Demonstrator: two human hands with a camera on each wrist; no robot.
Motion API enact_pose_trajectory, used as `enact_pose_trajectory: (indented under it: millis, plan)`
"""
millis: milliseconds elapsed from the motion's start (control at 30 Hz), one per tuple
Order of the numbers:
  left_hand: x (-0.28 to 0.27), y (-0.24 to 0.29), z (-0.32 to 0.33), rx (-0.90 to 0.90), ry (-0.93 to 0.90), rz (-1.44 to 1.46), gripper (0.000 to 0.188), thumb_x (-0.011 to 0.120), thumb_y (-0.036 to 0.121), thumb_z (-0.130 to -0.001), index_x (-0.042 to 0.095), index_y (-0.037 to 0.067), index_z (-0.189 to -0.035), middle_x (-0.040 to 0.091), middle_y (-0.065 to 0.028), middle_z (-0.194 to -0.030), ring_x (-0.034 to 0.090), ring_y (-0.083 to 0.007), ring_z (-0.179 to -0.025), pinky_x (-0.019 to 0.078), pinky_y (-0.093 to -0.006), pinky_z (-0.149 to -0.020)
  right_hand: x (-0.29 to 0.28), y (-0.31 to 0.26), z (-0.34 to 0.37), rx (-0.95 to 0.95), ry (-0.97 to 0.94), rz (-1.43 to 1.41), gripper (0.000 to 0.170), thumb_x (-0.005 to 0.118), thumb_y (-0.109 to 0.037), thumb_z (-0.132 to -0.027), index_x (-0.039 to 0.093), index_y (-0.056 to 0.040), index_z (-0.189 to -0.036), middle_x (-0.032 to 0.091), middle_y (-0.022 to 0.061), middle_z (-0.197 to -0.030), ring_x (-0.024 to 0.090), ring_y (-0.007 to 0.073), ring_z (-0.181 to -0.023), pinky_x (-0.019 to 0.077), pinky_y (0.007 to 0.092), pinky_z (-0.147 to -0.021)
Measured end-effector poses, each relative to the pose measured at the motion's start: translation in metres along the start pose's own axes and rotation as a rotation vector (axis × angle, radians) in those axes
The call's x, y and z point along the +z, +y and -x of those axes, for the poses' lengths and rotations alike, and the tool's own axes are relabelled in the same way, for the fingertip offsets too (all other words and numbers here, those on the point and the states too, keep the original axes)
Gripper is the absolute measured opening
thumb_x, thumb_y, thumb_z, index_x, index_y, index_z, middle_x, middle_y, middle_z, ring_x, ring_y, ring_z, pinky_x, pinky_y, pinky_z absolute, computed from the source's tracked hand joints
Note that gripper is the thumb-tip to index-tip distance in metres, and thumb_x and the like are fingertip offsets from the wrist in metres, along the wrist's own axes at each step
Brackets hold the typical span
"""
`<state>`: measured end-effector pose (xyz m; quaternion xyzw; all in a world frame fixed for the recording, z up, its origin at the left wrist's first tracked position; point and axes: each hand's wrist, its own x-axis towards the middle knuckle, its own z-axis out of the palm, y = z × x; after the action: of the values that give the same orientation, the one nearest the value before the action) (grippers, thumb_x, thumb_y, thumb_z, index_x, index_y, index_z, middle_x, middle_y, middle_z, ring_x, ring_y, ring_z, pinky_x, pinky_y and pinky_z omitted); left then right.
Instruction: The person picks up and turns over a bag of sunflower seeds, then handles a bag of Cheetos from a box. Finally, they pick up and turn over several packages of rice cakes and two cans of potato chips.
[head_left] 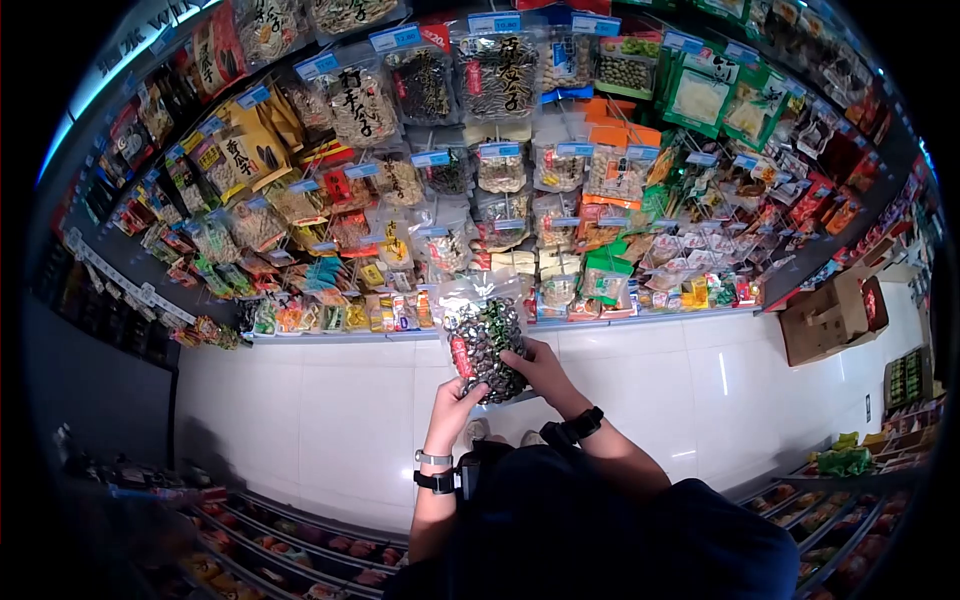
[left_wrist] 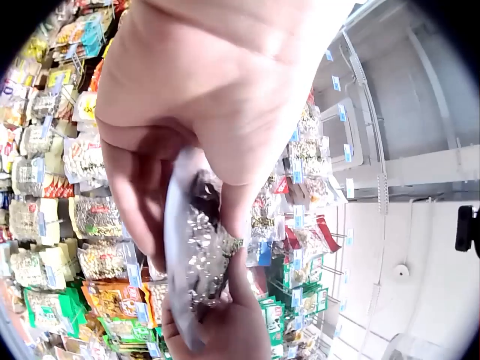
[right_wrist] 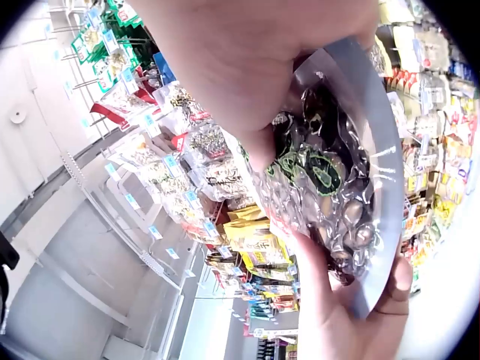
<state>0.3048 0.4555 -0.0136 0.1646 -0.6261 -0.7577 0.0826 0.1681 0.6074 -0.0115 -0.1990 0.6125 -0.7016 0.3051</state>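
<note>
Both hands hold a clear plastic bag of dark seeds (head_left: 485, 335) in front of the body; it carries a red label and green lettering. At its lower left corner my left hand (head_left: 452, 408) grips it, thumb on the front face. My right hand (head_left: 545, 372) pinches the right side, thumb also over the front. Seen edge-on in the left wrist view, the bag (left_wrist: 199, 247) runs between the left hand (left_wrist: 202, 90) above and the right hand (left_wrist: 225, 330) below. In the right wrist view, shiny seeds show through the bag (right_wrist: 330, 180).
Ahead stands a wall rack of hanging snack bags (head_left: 500, 85) with blue price tags. White tiled floor (head_left: 640, 380) lies below. An open cardboard box (head_left: 820, 322) stands at the right, and more stocked shelves (head_left: 290, 545) are behind the person.
</note>
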Motion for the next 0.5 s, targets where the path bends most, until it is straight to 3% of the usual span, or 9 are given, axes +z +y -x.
enact_pose_trajectory:
  millis: [133, 200, 233, 500]
  plan:
    - [0.002, -0.007, -0.001, 0.021, 0.01, -0.013, 0.016, 0.062, 0.01, -0.097, 0.068, -0.001, -0.108, 0.071, -0.0023, -0.099, 0.061, -0.0071, -0.087, 0.0485, -0.0251, -0.08, -0.009, 0.002, 0.001, 0.053, -0.074, -0.112, 0.037, 0.067, -0.032, -0.096, 0.065, 0.0034, -0.109, 0.07, 0.0038, -0.094, 0.062, 0.0087, -0.087, 0.0512, 0.0281, -0.079]
    - [0.008, -0.011, -0.005, 0.034, 0.117, 0.119, 0.017, 0.062, 0.012, -0.098, 0.067, -0.001, -0.108, 0.071, -0.0029, -0.1, 0.062, -0.008, -0.088, 0.0493, -0.026, -0.081, -0.026, 0.015, -0.004, 0.106, -0.266, 0.069, 0.031, 0.064, -0.029, -0.098, 0.065, -0.0003, -0.109, 0.069, 0.0033, -0.097, 0.065, 0.0095, -0.085, 0.054, 0.026, -0.075]
    - [0.008, -0.012, -0.009, 0.022, 0.119, 0.137, 0.02, 0.061, 0.014, -0.098, 0.065, -0.001, -0.111, 0.07, -0.004, -0.102, 0.064, -0.0094, -0.089, 0.0503, -0.0271, -0.082, -0.024, -0.004, 0.004, 0.202, -0.273, -0.013, 0.031, 0.064, -0.03, -0.098, 0.065, -0.0011, -0.107, 0.069, 0.0021, -0.092, 0.065, 0.0098, -0.081, 0.0548, 0.0258, -0.073]
    - [0.033, -0.007, -0.029, -0.033, -0.095, 0.125, 0.031, 0.064, 0.014, -0.096, 0.06, -0.002, -0.122, 0.069, -0.0036, -0.11, 0.062, -0.0094, -0.096, 0.0492, -0.0268, -0.087, -0.053, -0.019, 0.022, 0.109, -0.186, 0.073, 0.035, 0.066, -0.035, -0.096, 0.067, -0.0002, -0.103, 0.068, 0.0016, -0.086, 0.063, 0.0085, -0.078, 0.052, 0.0251, -0.069]
